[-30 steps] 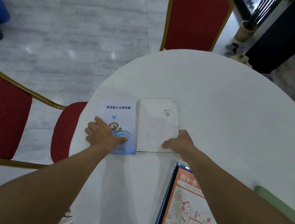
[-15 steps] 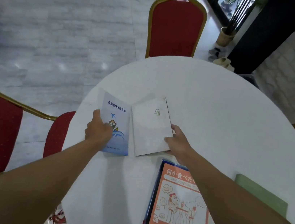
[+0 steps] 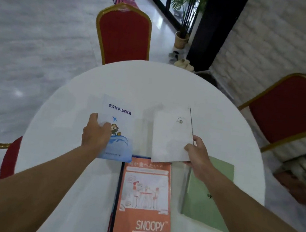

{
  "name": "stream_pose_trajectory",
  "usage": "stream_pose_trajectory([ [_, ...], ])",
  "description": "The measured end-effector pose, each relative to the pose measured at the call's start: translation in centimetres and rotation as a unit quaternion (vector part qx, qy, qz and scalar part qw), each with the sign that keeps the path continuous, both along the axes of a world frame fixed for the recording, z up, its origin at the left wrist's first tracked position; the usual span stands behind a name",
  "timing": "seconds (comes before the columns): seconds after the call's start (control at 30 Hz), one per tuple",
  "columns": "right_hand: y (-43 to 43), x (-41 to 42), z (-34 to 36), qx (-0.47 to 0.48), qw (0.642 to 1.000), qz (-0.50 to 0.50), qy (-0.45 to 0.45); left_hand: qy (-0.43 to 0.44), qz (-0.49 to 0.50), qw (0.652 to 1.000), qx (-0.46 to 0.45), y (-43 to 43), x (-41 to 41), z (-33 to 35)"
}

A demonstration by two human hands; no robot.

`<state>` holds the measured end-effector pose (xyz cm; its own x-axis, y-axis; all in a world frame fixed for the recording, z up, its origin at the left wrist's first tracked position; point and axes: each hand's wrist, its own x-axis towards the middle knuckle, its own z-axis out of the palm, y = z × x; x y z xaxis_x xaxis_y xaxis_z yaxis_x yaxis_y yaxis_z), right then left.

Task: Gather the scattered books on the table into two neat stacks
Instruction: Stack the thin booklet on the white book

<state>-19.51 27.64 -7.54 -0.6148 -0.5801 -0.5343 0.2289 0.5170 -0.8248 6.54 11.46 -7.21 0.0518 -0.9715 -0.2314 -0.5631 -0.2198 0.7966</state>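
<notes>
My left hand point(image 3: 95, 134) grips the left edge of a white-and-blue booklet point(image 3: 119, 130) with a small plane on its cover, held above the round white table point(image 3: 152, 84). In my right hand point(image 3: 197, 154) is a plain white booklet point(image 3: 171, 136), pinched at its lower right corner and lifted off the table. An orange Snoopy book point(image 3: 144, 203) lies flat near me on top of a darker book. A green book point(image 3: 206, 192) lies to its right, partly under my right forearm.
Red chairs with gold frames stand around the table: one at the far side point(image 3: 123, 35), one at the right point(image 3: 290, 111), one at the left point(image 3: 9, 156). A white brick wall, a potted plant point(image 3: 183, 18) and shoes sit beyond.
Both booklets were lying side by side on the table with my hands on them. Now each hand has lifted its booklet, and the two have moved apart and toward me.
</notes>
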Motion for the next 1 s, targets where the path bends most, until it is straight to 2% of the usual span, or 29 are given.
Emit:
stream_pose_trajectory([
  [0.23,10.9,-4.9,-1.1,0.052,0.994,-0.089,0.036,0.041,-0.07,0.996,0.031,6.7,-7.4,-1.1],
  [0.43,18.4,-5.6,-3.9,0.106,0.985,-0.128,0.048,0.026,-0.12,0.992,0.041,10.4,-10.5,-2.5],
  [0.57,21.6,-5.1,-5.8,0.194,0.968,-0.098,0.126,0.019,-0.136,0.989,0.048,12.3,-12.1,-3.3],
  [0.67,22.3,-4.8,-6.8,0.222,0.953,-0.086,0.188,0.015,-0.147,0.987,0.059,13.2,-12.5,-3.7],
  [0.9,22.5,-5.6,-6.5,0.273,0.947,-0.016,0.17,0.054,-0.17,0.979,0.096,14.7,-13.7,-3.7],
  [1.0,22.3,-6.1,-5.8,0.285,0.932,-0.01,0.225,0.09,-0.182,0.971,0.125,15.2,-14.7,-3.4],
])
